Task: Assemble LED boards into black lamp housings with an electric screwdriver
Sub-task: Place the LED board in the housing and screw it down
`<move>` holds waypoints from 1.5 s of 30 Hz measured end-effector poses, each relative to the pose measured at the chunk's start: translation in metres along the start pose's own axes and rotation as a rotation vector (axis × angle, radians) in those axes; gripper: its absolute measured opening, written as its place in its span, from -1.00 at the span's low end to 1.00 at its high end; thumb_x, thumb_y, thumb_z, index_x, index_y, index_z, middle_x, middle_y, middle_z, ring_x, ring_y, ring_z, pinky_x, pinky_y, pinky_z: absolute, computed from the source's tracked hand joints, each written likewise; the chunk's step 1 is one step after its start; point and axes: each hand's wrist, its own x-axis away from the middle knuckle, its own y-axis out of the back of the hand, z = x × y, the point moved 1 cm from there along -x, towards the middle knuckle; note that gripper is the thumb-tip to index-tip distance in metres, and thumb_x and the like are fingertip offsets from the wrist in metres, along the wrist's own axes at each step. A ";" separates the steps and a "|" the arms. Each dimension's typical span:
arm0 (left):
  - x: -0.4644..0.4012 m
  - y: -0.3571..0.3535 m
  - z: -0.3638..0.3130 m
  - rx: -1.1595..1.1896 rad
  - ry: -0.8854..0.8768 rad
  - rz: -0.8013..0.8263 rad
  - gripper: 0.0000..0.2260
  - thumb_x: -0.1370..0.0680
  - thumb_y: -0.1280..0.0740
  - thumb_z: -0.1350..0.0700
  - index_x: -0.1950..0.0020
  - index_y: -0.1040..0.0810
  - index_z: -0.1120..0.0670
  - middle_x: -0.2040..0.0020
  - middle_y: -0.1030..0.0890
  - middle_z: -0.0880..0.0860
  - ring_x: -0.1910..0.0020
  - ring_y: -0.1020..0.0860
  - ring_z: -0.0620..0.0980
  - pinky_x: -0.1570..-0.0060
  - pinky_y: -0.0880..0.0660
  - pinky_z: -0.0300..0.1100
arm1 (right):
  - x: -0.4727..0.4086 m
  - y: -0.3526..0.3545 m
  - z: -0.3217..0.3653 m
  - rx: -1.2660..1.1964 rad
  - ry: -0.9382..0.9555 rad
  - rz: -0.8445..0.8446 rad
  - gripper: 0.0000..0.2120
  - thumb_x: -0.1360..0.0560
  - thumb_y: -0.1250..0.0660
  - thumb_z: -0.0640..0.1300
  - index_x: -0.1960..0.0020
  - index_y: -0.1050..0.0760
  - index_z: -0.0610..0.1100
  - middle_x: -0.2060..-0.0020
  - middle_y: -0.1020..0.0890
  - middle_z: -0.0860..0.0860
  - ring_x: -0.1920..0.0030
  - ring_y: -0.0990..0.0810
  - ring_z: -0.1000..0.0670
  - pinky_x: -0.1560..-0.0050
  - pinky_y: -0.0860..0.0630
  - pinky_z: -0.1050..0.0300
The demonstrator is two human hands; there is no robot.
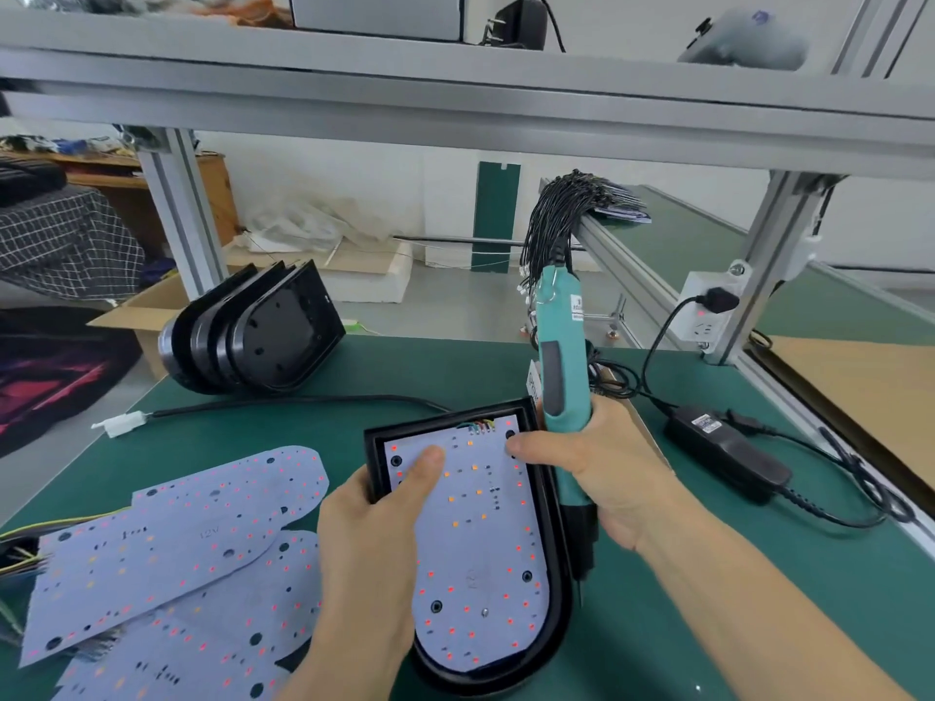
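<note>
The LED board [475, 538] lies seated inside a black lamp housing [554, 538], which rests on the green mat [455, 366] near the front edge, directly before the person. The board looks thin, flat and stiff, probably light, with rows of small red and amber emitters on its face; those are likely fragile, so pressing belongs on bare patches between them and lifting belongs at the edges. At least 5 dark screw holes show around its margin. The housing appears to be rigid moulded plastic with a raised rim, smooth and possibly slippery on the mat, so a grip on the rim wall seems the safest hold.

The left hand [374, 538] grips the housing's left rim, fingers hidden beneath, with the thumb pressed flat on the board. The right hand [602, 468] is curled round the teal electric screwdriver [556, 397], bit pointing down beside the housing's right rim, while its thumb touches the board's upper right corner.

To the left lie 2 or more loose boards [172, 548], overlapping. A stack of empty housings [253, 336] stands on edge further back. A power adapter [728, 452] sits to the right, well apart.
</note>
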 end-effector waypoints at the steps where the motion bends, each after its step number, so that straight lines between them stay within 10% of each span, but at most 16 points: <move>1: 0.000 0.000 -0.001 -0.010 -0.021 -0.019 -0.83 -0.46 -0.46 0.09 0.25 -0.62 0.17 0.10 -0.65 0.29 0.04 -0.59 0.37 -0.05 -0.52 0.33 | 0.000 0.000 0.001 0.001 0.003 0.026 -0.60 -0.31 -0.49 -0.42 0.39 -0.36 -0.05 0.53 -0.38 0.17 0.49 -0.36 0.15 0.44 -0.34 0.41; 12: -0.015 0.000 0.004 -0.128 0.023 -0.047 -0.80 -0.48 -0.46 0.08 0.31 -0.58 0.11 0.34 -0.62 0.04 0.26 -0.55 0.15 0.11 -0.53 0.03 | -0.004 -0.003 -0.006 0.024 -0.060 0.005 -0.73 -0.29 -0.51 -0.42 0.24 -0.55 -0.09 0.38 -0.59 0.09 0.33 -0.53 0.09 0.24 -0.48 0.28; 20: -0.032 0.020 0.025 -0.235 0.162 -0.079 -0.85 -0.52 -0.42 0.10 -0.04 -0.57 0.13 0.08 -0.67 0.05 0.15 -0.62 -0.02 0.29 -0.45 -0.20 | 0.006 0.036 0.014 -0.204 -0.112 0.021 -0.69 -0.21 -0.53 -0.11 0.16 -0.47 -0.15 0.39 -0.56 -0.02 0.42 -0.58 0.02 0.35 -0.63 0.08; 30: -0.033 0.027 0.010 -1.153 -0.132 -0.077 -0.23 -0.43 -0.45 -0.04 -0.52 -0.13 0.07 -0.48 -0.21 0.01 -0.42 -0.21 0.06 -0.33 -0.23 0.02 | 0.015 0.086 0.042 -0.420 0.250 -0.127 -0.73 -0.23 -0.51 -0.18 0.28 -0.41 -0.01 0.49 -0.40 0.07 0.55 -0.36 0.10 0.48 -0.40 0.28; 36: -0.038 -0.039 -0.017 -1.120 -0.690 0.128 -0.83 -0.48 -0.40 0.09 -0.06 -0.62 -0.03 -0.06 -0.59 -0.09 -0.13 -0.43 0.00 -0.13 -0.26 -0.10 | 0.012 0.099 0.038 -0.492 0.351 -0.251 -0.76 -0.30 -0.41 -0.22 0.26 -0.34 -0.02 0.47 -0.38 0.08 0.52 -0.37 0.11 0.42 -0.43 0.28; 45: -0.087 -0.168 0.029 -1.675 -0.672 0.575 -0.86 -0.47 -0.34 0.12 0.07 -0.69 -0.01 0.08 -0.68 -0.07 -0.05 -0.50 -0.01 -0.16 -0.22 -0.07 | 0.010 0.100 0.029 -0.504 0.337 -0.263 -0.79 -0.34 -0.41 -0.17 0.36 -0.41 0.01 0.48 -0.37 0.06 0.51 -0.36 0.06 0.41 -0.44 0.23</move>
